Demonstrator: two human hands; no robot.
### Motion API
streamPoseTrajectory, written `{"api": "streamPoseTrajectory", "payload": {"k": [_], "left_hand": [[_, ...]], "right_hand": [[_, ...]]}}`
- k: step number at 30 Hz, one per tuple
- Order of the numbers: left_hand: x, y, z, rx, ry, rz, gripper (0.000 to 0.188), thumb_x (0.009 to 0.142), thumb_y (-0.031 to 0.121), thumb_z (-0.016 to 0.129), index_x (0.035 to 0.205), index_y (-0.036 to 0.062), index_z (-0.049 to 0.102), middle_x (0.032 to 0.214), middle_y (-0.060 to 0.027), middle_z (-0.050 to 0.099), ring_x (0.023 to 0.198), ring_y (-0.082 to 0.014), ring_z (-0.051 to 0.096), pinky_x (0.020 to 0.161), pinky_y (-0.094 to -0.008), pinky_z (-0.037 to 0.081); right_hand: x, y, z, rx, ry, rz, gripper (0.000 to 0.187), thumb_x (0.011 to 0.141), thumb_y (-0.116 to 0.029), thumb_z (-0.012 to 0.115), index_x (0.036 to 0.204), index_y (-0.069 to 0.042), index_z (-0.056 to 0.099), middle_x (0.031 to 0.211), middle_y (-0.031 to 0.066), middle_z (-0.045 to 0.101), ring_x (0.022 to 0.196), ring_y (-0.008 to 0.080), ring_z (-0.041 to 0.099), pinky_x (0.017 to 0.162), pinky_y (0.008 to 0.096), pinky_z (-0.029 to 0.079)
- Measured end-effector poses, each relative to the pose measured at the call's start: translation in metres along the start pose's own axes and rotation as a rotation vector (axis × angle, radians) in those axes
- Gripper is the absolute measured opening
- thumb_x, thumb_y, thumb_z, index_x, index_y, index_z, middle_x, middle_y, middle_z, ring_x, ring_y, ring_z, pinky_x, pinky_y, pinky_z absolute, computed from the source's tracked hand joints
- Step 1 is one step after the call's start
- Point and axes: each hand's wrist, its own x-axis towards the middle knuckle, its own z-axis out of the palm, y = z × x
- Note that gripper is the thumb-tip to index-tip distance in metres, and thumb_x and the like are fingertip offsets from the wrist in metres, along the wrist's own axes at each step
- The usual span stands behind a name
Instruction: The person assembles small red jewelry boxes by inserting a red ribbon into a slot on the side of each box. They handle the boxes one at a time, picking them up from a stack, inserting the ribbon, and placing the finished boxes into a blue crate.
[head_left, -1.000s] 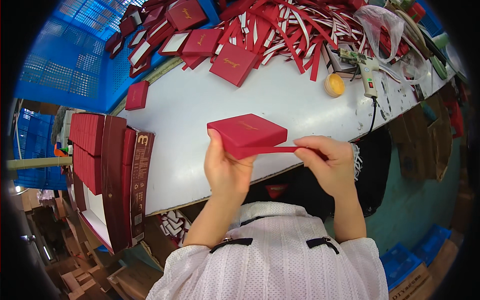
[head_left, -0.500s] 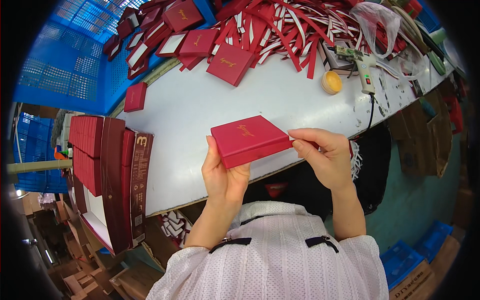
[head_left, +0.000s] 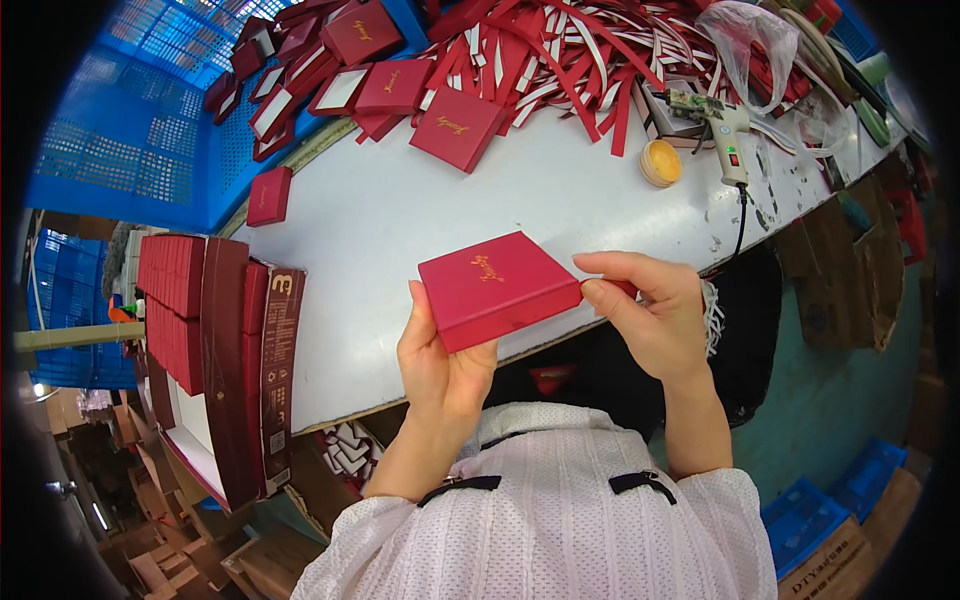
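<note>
A flat red gift box with gold script on its lid is held over the table's near edge, tilted so its front side shows. My left hand grips it from the left and below, thumb along the left side, the other fingers partly hidden underneath. At the box's right corner, my right hand is closed, its thumb touching or very near that corner. A bit of red strip shows between its thumb and curled fingers; most of the strip is hidden.
Red-and-white strips are heaped at the back of the white table. Another red box lies before them. A glue gun and yellow round tub sit back right. A carton of red boxes stands left, below a blue crate.
The box has turned and tipped slightly, showing more of its front side. My right index fingertip has lifted a little from the corner, while the thumb stays there.
</note>
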Motion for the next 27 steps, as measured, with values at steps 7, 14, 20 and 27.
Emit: {"api": "streamPoseTrajectory", "payload": {"k": [7, 14, 20, 27], "left_hand": [[0.001, 0.009, -0.013, 0.024, -0.021, -0.023, 0.033, 0.088, 0.029, 0.033, 0.096, 0.0002, 0.046, 0.097, -0.0128, 0.054, 0.091, -0.0233, 0.055, 0.077, -0.0354, 0.049], [0.012, 0.011, -0.035, -0.084, -0.114, -0.221, 0.037, 0.088, 0.032, 0.031, 0.101, 0.0002, 0.044, 0.101, -0.0141, 0.052, 0.092, -0.0253, 0.054, 0.078, -0.0387, 0.048], [0.028, -0.011, -0.042, 0.070, -0.109, -0.373, 0.047, 0.088, 0.036, 0.021, 0.117, 0.0018, 0.036, 0.113, -0.0159, 0.045, 0.101, -0.0279, 0.048, 0.082, -0.0435, 0.042], [0.031, -0.014, -0.050, 0.218, -0.139, -0.371, 0.049, 0.088, 0.036, 0.020, 0.119, 0.0016, 0.034, 0.114, -0.0161, 0.044, 0.102, -0.0280, 0.046, 0.085, -0.0411, 0.039]], "right_hand": [[-0.002, 0.005, -0.010, -0.194, 0.109, -0.039, 0.030, 0.068, -0.001, 0.061, 0.098, 0.000, 0.056, 0.087, 0.0086, 0.058, 0.062, 0.0069, 0.052, 0.057, 0.0188, 0.043], [-0.013, 0.005, -0.015, 0.430, 0.042, 0.052, 0.034, 0.068, 0.007, 0.056, 0.100, 0.000, 0.047, 0.080, 0.0033, 0.053, 0.070, 0.0080, 0.050, 0.060, 0.0197, 0.042], [-0.011, 0.001, 0.006, 0.062, 0.010, -0.162, 0.031, 0.068, 0.007, 0.055, 0.097, 0.001, 0.045, 0.068, 0.0043, 0.054, 0.063, 0.0090, 0.052, 0.059, 0.0203, 0.043], [-0.015, -0.010, 0.006, -0.041, -0.003, -0.114, 0.041, 0.065, 0.007, 0.058, 0.101, 0.000, 0.041, 0.066, 0.0053, 0.054, 0.056, 0.0122, 0.054, 0.054, 0.0221, 0.044]]}}
